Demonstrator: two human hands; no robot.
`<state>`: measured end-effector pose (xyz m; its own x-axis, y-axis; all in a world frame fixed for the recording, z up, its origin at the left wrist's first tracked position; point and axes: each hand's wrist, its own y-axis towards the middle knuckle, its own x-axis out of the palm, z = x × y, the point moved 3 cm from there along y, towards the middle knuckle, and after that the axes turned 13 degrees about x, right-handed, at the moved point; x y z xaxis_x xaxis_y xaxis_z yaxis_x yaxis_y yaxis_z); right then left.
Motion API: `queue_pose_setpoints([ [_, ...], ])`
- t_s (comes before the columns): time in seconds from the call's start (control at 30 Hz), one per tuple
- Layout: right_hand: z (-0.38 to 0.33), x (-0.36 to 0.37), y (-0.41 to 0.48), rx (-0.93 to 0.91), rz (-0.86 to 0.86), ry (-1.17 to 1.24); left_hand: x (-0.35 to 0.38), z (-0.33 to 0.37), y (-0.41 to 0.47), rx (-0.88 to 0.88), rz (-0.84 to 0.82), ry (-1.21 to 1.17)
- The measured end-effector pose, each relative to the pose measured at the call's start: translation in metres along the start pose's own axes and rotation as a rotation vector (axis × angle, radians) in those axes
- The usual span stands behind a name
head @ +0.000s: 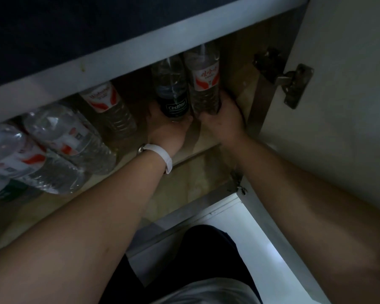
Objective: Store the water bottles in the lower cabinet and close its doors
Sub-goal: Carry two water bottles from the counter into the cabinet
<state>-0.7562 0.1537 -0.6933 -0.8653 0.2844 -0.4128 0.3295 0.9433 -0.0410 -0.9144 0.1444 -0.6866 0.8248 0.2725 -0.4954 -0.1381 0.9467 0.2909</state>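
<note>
Both my arms reach into the open lower cabinet [208, 145]. My left hand [169, 130] grips the base of a clear bottle with a dark label [172, 88]. My right hand [224, 121] grips the base of a clear bottle with a red-and-white label [204, 77]. The two bottles lie side by side, touching, with their necks pointing into the cabinet. Their caps are hidden under the counter edge. To the left, a third red-labelled bottle [109, 106] lies on the cabinet floor, and further left several more bottles [59, 141] lie packed together.
The right cabinet door [349, 106] stands open, its metal hinge [287, 80] on the side wall close to my right hand. A pale counter edge [119, 55] overhangs the opening. The lit white floor [239, 222] and my dark-clothed knee [198, 249] are below.
</note>
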Motion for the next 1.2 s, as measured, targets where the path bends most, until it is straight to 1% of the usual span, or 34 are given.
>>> queue_pose_setpoints([
  [0.13,0.007,-0.007,-0.017,0.011,0.010,0.086,-0.020,0.001,-0.025,0.023,-0.106,-0.029],
  [0.2,0.006,-0.010,-0.034,-0.024,0.024,0.051,-0.037,0.002,-0.041,0.047,-0.133,-0.017],
  [0.27,0.002,-0.014,-0.052,-0.091,0.054,0.008,-0.056,-0.001,-0.058,0.072,-0.125,0.002],
  [0.4,-0.014,-0.005,-0.084,-0.207,0.007,-0.052,-0.091,-0.024,-0.096,0.027,-0.035,0.038],
  [0.5,-0.027,0.016,-0.100,-0.312,-0.061,-0.113,-0.113,-0.039,-0.113,-0.019,0.104,0.036],
  [0.57,-0.035,0.034,-0.105,-0.329,-0.121,-0.168,-0.125,-0.045,-0.117,-0.051,0.194,0.025],
  [0.67,-0.047,0.063,-0.104,-0.310,-0.199,-0.228,-0.135,-0.053,-0.116,-0.066,0.282,0.019],
  [0.8,-0.061,0.102,-0.087,-0.190,-0.306,-0.202,-0.135,-0.056,-0.113,-0.075,0.334,0.034],
  [0.93,-0.068,0.134,-0.067,-0.153,-0.282,-0.167,-0.134,-0.062,-0.106,-0.120,0.401,0.007],
  [1.03,-0.071,0.152,-0.058,-0.148,-0.311,-0.128,-0.134,-0.066,-0.099,-0.101,0.436,-0.008],
  [1.1,-0.074,0.162,-0.055,-0.107,-0.332,-0.110,-0.136,-0.070,-0.093,-0.072,0.446,-0.012],
  [1.2,-0.081,0.172,-0.052,-0.079,-0.348,-0.091,-0.139,-0.075,-0.082,-0.011,0.432,0.046],
])
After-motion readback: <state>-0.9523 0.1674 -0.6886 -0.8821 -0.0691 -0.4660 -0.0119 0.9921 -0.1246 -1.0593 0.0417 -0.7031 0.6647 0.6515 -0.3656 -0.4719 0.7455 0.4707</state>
